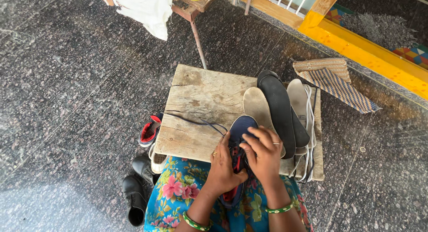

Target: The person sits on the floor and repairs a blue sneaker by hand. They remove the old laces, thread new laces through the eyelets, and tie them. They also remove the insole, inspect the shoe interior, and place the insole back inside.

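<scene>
Here the navy sneaker (pixel 238 145) rests on the lap, toe on the wooden board (pixel 196 102). The left hand (pixel 223 163) grips its side, the right hand (pixel 263 151) pinches at the laces (pixel 209 125); steady, even pulls seem best. Beyond lie insoles (pixel 278 111).

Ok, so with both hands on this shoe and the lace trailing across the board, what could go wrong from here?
1. The lace lies loose over the rough, cracked board; it might snag in a crack when pulled.
2. The soles are stacked close beside the shoe; a nudge from the right hand could slide them off the edge.
3. The left hand covers the eyelets, so a missed hole is possible.
</scene>
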